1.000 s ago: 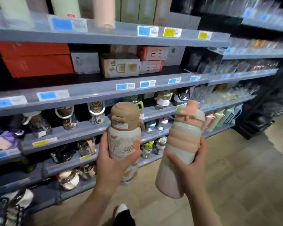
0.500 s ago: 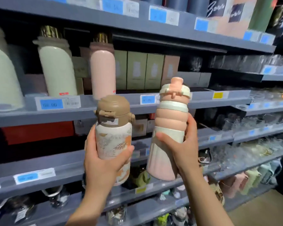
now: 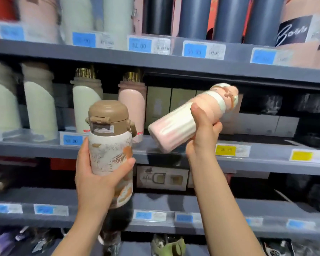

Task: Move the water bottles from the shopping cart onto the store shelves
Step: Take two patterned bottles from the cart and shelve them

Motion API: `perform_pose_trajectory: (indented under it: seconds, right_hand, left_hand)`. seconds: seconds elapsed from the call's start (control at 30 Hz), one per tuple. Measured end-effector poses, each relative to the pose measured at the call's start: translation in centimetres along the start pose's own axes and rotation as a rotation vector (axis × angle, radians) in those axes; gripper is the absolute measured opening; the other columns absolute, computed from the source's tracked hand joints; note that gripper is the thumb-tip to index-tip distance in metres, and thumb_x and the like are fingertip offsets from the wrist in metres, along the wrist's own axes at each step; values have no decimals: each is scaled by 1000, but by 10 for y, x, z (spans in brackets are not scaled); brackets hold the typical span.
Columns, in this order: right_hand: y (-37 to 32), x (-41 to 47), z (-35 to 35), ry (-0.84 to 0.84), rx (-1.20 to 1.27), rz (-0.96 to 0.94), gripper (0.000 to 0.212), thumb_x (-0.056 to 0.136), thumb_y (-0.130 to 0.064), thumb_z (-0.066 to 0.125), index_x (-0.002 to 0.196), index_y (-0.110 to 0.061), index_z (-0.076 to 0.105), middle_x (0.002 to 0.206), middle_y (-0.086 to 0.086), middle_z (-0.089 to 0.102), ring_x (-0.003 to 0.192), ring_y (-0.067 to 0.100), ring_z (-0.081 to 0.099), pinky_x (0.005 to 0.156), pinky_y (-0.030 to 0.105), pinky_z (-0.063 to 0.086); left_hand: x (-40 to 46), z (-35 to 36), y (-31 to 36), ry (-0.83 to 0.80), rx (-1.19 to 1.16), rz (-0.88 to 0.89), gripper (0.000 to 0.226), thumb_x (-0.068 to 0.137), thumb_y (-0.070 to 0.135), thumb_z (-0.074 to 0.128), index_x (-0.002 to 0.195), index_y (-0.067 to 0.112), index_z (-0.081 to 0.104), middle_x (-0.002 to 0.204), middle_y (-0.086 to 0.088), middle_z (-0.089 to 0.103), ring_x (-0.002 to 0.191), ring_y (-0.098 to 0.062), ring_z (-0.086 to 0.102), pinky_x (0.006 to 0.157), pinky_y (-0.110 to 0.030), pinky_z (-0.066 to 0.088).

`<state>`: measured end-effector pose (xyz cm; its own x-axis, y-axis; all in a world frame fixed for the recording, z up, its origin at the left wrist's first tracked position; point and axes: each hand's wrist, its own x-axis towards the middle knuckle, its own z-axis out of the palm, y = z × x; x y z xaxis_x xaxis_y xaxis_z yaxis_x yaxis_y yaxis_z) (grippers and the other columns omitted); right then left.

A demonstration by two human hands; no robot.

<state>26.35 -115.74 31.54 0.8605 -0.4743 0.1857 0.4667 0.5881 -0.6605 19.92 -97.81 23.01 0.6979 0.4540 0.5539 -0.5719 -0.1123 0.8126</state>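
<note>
**Two bottles held up at the shelf**

The left hand (image 3: 98, 174) grips the leaf-print bottle (image 3: 110, 150) upright, thumb across its front, brown lid above the fingers. To its right, apart from it, the right hand (image 3: 203, 137) grips the pink bottle (image 3: 175, 124), tilted with its cap up and away to the right, base hanging just above the grey shelf (image 3: 266, 159) edge. Beyond both hands stand cream and pink flasks (image 3: 131, 100).

A single head-worn wide-angle camera faces the grey store shelves (image 3: 155, 63) at close range, looking forward from arm's length.
</note>
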Motion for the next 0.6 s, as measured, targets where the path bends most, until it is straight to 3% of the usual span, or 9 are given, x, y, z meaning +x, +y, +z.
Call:
perform_pose_trajectory:
  seconds: [0.17, 0.27, 0.37, 0.43, 0.6]
  right_hand:
    - [0, 45, 4, 115, 111, -68, 81, 70, -9, 83, 131, -18, 32, 122, 8, 57, 102, 23, 65, 89, 40, 56]
    - [9, 61, 6, 103, 2, -115, 97, 65, -12, 85, 142, -22, 26, 125, 3, 54, 101, 18, 63, 84, 32, 54]
    - [19, 70, 9, 30, -104, -137, 100, 64, -13, 86, 141, -25, 23, 123, -1, 51, 95, 10, 61, 81, 26, 50]
    - [25, 76, 11, -22, -201, -153, 101, 63, -12, 86, 140, -26, 22, 120, -4, 51, 91, 6, 60, 86, 29, 51]
    - [34, 82, 11, -172, -441, -170, 98, 58, -15, 86, 134, -29, 25, 114, 1, 57, 94, 17, 66, 84, 42, 58]
  left_hand:
    - [-9, 11, -1, 53, 49, 19, 90, 46, 37, 92, 126, 42, 51, 118, 18, 61, 111, -6, 57, 93, -36, 49]
    - [-10, 18, 0, 54, 69, 25, 89, 44, 45, 87, 126, 40, 52, 118, 17, 61, 111, -7, 58, 94, -39, 50]
    - [-10, 24, 1, 44, 81, 32, 84, 47, 42, 93, 122, 39, 54, 113, 18, 63, 105, -4, 60, 90, -38, 53]
    - [-8, 26, 2, 28, 92, 43, 79, 49, 42, 89, 121, 38, 55, 113, 16, 64, 105, -6, 62, 89, -40, 54]
    - [-3, 28, -2, 13, 105, 57, 75, 51, 42, 85, 120, 36, 56, 113, 13, 65, 104, -8, 63, 87, -40, 55]
